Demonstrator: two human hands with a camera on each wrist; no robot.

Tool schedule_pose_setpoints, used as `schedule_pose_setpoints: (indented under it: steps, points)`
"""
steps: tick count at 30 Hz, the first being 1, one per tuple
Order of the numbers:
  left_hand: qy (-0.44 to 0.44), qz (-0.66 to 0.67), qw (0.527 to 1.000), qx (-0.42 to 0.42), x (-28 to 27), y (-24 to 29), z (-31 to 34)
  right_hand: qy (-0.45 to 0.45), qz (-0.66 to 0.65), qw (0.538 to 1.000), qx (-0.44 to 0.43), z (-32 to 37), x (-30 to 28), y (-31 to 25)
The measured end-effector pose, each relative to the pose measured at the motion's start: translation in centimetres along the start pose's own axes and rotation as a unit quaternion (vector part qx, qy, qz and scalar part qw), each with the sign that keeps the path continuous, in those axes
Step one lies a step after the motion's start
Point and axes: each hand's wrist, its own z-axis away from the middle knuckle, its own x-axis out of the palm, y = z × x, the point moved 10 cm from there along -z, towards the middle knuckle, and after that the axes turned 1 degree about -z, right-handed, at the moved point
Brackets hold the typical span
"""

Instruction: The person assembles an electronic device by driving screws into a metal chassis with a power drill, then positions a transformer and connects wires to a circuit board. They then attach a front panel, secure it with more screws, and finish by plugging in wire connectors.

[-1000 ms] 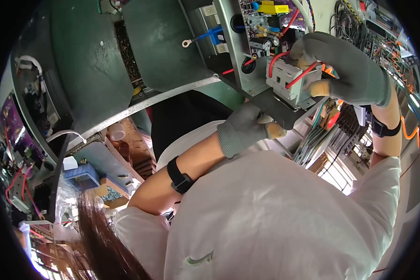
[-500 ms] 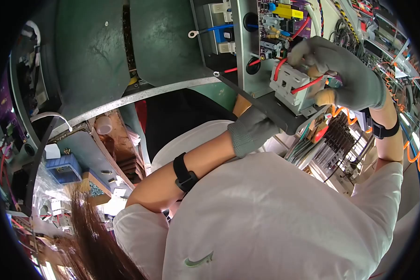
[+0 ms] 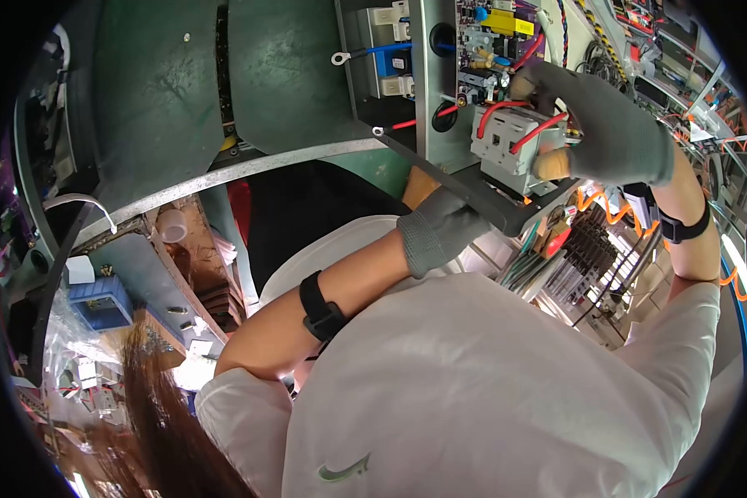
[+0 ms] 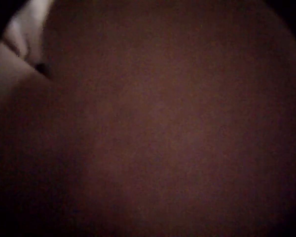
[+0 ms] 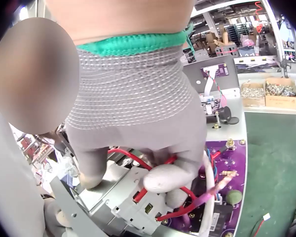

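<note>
the grey-gloved left grip (image 3: 446, 232) reaches beneath a dark metal plate (image 3: 477, 195), which hides its fingers, so i cannot tell if they are apart or together; the left wrist view is nearly all dark brown blur. the grey-gloved right grip (image 3: 598, 124) is clamped on a pale grey boxy block (image 3: 506, 137), thumb on one side and bent fingers on the other, covering part of its top. the block sits on the plate, towards its right end, with red insulated wires (image 3: 539, 133) entering its face, partly behind the fingers.

a blue plastic tray (image 3: 100, 303) has contents too small to tell; a translucent plastic cup (image 3: 172, 226) stands below the near edge of the green surface (image 3: 290, 91). two brown cardboard boxes (image 5: 281, 101) hold small, shiny parts.

beside the block lies a purple circuit board (image 5: 240, 163), partly covered by a thick white cable (image 5: 208, 202). a blue wire with a ring terminal (image 3: 382, 50) reaches over the surface's right edge. long brown hair (image 3: 153, 398) blocks the lower left.
</note>
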Motion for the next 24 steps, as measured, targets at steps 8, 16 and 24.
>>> schedule_pose_setpoints:
  steps: [8,16,24]
  points:
    - [-0.079,0.162,0.976,-0.122,-0.7,-1.0,3.2,-0.060,0.079,0.990,-0.101,-0.7,1.1,-0.4]
    - [-0.005,0.110,0.994,0.004,-0.7,1.8,2.4,-0.144,0.005,0.990,0.011,-1.1,1.1,0.1]
    - [-0.038,0.057,0.996,0.057,-0.2,1.5,1.9,-0.118,-0.044,0.992,0.002,-0.9,1.6,1.1]
